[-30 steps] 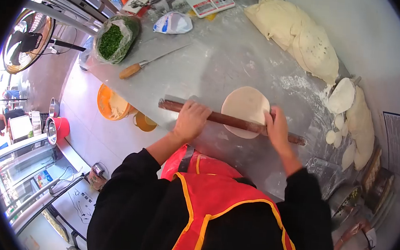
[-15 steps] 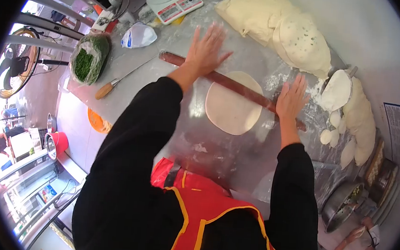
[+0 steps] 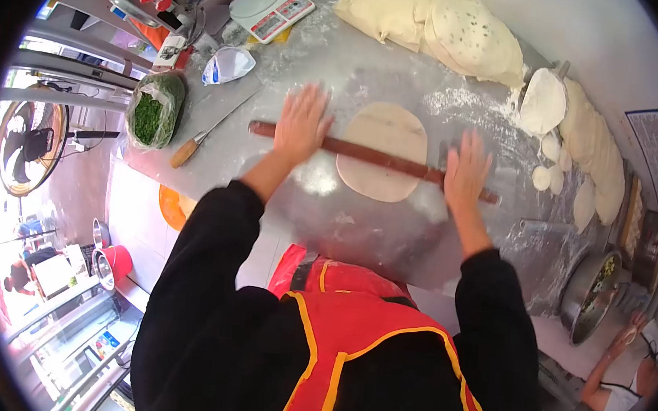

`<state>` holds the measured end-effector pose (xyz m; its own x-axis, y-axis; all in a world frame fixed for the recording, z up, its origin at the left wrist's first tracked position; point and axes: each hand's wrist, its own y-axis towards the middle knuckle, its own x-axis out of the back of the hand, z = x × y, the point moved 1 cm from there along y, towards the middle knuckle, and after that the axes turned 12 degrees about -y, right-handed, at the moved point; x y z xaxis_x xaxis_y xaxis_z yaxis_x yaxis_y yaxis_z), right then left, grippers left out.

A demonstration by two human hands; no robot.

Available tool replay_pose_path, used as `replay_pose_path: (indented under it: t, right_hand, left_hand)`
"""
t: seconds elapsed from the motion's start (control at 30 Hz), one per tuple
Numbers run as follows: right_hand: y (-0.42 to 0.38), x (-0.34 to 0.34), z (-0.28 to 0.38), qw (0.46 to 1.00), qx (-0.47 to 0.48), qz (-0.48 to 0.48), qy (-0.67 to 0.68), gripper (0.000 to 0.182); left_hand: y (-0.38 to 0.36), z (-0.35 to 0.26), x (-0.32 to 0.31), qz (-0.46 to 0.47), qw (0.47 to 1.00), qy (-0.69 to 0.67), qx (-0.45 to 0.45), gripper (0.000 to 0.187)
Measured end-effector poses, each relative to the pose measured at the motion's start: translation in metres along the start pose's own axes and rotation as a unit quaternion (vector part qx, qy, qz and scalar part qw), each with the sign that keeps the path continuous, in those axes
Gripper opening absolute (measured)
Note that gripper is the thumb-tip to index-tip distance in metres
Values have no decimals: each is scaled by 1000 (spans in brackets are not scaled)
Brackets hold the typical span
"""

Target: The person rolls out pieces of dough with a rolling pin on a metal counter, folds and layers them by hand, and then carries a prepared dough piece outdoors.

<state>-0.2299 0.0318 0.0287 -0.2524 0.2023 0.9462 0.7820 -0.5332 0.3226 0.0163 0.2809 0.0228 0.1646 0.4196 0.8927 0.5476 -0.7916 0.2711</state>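
At the far left, a standing fan [image 3: 31, 143] shows beside the worktable, with a red bucket [image 3: 117, 260] lower down. On the table's left part sits a plastic bag of chopped greens [image 3: 149, 118]; just beside it lies a thin tool with a wooden handle [image 3: 185, 152]. A white-and-blue packet [image 3: 230, 66] rests near a kitchen scale [image 3: 271, 9].

Next comes the left hand [image 3: 301, 126], blurred, palm down over the rolling pin [image 3: 383, 160], fingers stretched out rather than wrapped round it; the pin's left end sticks out past the hand. The pin lies slantwise across the middle of a flat dough round [image 3: 385, 125] on the floured metal table [image 3: 403, 242]. Beyond the round rests a large mass of dough [image 3: 444, 25]. The right hand [image 3: 467, 174] is likewise flat and open on the pin, near its right end.

Farther right are small dough pieces [image 3: 541, 178], a vessel of white powder [image 3: 543, 103], a long dough roll [image 3: 600, 153] and a metal pot [image 3: 590, 299]. Another person [image 3: 625, 376] appears at the lower right edge.
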Motion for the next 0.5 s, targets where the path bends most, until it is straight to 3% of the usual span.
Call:
replay_pose_path:
  t: [0.07,0.13,0.23,0.27,0.3,0.37,0.5]
  right_hand:
    - [-23,-11,3,999,9,41,-17,50]
    - [-32,-9,6,999,13,45,-18,52]
    - [-103,28,20,999,25,41,18,56]
    - [-132,35,21,996,24,75,29,57]
    - [-139,39,21,997,29,59,37,55]
    - [-148,47,19,997,42,27,52,54]
    - [-87,35,-6,981,103,98,130,52]
  left_hand:
    - [-18,-2,-7,48,998,12,39,57]
    - [-27,-11,1,35,998,4,45,60]
    - [-112,-26,7,5,998,-51,36,69]
    - [-128,-42,26,77,990,-78,87,70]
    - [-156,-41,22,38,994,-87,59,67]
    - [-152,-34,26,55,998,4,23,61]
    - [-114,-9,42,110,991,-79,24,51]
